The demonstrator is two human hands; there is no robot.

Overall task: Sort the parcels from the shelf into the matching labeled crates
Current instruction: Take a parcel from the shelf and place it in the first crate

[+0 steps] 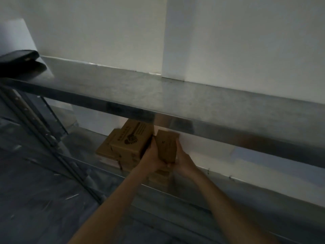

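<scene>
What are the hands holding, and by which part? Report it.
A small brown cardboard parcel, gripped by its sides: left hand on the left, right hand on the right.

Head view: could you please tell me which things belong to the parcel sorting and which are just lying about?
Job: held parcel, gripped by left hand and right hand; stacked parcels; lower shelf.
Lying about: black case on the top shelf.

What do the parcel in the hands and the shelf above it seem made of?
Parcel: apparently cardboard, matte tan-brown and boxy, though blurred. Upper shelf: probably sheet metal, steel perhaps; dull grey brushed sheen, with reflections along its front lip.
</scene>
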